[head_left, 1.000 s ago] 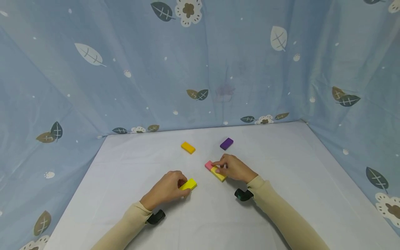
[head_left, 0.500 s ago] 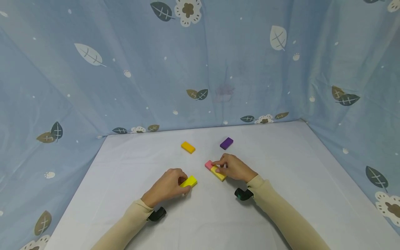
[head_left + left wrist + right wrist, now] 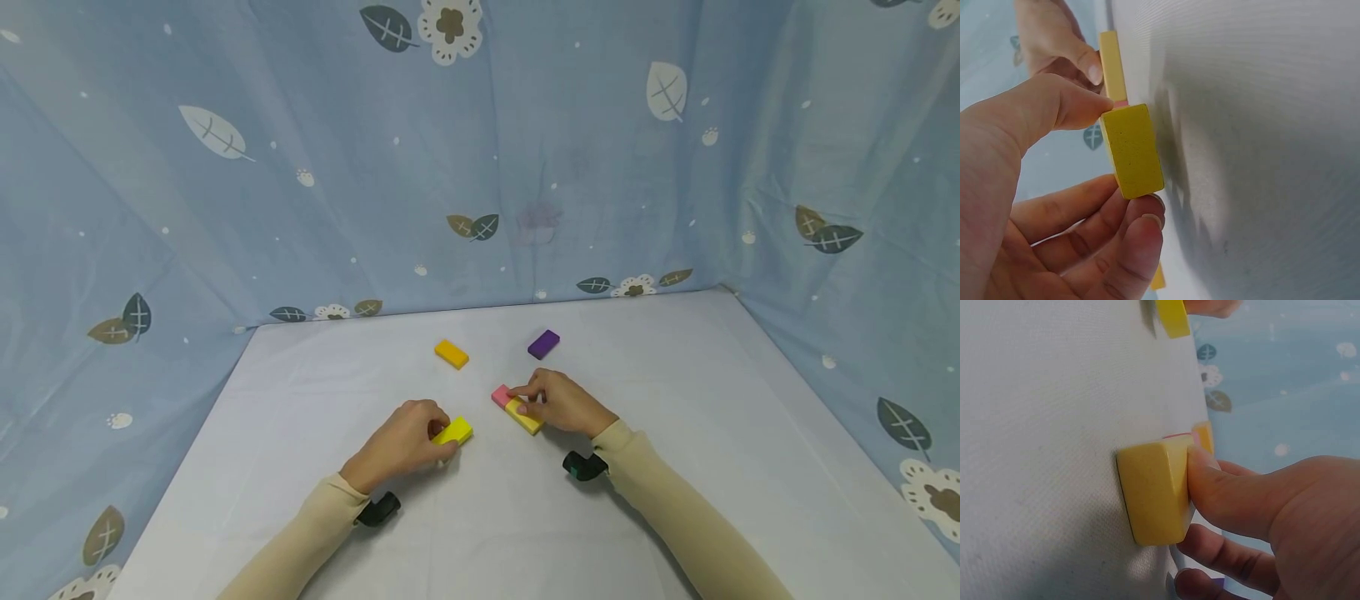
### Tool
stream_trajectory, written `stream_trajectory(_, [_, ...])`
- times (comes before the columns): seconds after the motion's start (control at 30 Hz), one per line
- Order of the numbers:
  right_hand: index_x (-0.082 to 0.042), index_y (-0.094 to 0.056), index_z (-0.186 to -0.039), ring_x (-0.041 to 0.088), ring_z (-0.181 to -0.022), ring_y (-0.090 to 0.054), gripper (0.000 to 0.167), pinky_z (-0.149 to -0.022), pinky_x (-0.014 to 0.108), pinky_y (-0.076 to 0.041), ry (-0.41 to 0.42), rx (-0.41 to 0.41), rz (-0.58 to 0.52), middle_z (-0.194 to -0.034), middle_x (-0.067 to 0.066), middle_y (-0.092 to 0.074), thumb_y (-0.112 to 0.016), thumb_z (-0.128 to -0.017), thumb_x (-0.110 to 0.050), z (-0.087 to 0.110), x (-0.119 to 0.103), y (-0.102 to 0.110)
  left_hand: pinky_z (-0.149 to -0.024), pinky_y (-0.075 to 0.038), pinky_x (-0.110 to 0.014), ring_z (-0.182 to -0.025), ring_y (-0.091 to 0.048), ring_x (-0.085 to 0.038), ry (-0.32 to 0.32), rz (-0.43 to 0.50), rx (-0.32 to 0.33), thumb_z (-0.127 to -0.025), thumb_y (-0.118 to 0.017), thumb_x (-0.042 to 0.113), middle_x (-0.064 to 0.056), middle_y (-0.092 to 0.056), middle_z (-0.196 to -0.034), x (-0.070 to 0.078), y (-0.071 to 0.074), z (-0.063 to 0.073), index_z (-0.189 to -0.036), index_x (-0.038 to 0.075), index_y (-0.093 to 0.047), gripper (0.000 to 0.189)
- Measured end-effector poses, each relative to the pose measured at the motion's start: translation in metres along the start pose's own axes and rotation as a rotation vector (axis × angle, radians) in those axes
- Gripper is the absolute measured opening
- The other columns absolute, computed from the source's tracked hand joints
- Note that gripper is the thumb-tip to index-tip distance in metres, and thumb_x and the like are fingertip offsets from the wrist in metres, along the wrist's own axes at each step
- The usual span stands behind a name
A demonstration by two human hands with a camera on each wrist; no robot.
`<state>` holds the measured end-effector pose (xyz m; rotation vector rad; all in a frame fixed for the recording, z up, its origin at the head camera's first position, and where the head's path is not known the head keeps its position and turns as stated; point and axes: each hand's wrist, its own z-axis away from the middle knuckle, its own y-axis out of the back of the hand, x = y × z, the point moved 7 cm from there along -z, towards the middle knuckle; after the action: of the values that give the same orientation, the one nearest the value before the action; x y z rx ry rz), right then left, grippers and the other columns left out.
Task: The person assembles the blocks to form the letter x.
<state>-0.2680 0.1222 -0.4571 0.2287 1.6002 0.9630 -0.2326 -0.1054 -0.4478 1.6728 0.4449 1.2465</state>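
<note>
My left hand (image 3: 401,446) pinches a bright yellow rectangular block (image 3: 456,431) between thumb and fingers. In the left wrist view that block (image 3: 1133,152) shows its small end face, with a shadow on the cloth beside it. My right hand (image 3: 566,404) grips a pale yellow block (image 3: 528,423) lying on the table, its thumb against one long side. The block's near end (image 3: 1150,494) faces the right wrist camera. End to end with it lies a pink block (image 3: 501,396), and the right index fingertip is right where the two meet.
Farther back on the white-covered table (image 3: 337,358) lie an orange-yellow block (image 3: 452,354) and a purple block (image 3: 543,344). A blue patterned curtain (image 3: 337,225) bounds the back and the sides. Black wrist cameras sit under both wrists.
My left hand has shifted slightly away from me and a little to the right, carrying the bright yellow block. The right hand and its blocks hold still.
</note>
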Motion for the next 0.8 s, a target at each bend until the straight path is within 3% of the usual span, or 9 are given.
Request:
stream_trajectory(0.2, [-0.009,-0.075,-0.124,0.017,-0.078,-0.048,0.030,-0.063,0.024,-0.039,-0.001,-0.006,-0.004,-0.090,0.003,-0.065,-0.076,-0.094,-0.011,0.000,0.001,-0.001,-0.063,-0.043,-0.022,-0.070,-0.052,-0.010,-0.007,-0.003,0.010,-0.082,-0.081,0.024,0.002,-0.060,-0.077,0.001,0.001,-0.004,-0.087,0.008,-0.072,0.018])
stream_trajectory(0.8, [-0.010,-0.074,-0.126,0.017,-0.077,-0.048,0.032,-0.062,0.024,-0.037,-0.016,-0.004,-0.001,-0.085,0.003,-0.061,-0.075,-0.094,-0.012,-0.001,0.002,-0.001,-0.064,-0.046,-0.022,-0.071,-0.053,-0.010,-0.012,-0.015,0.020,-0.082,-0.083,0.025,0.002,-0.061,-0.079,0.005,0.004,-0.013,-0.092,0.006,-0.074,0.023])
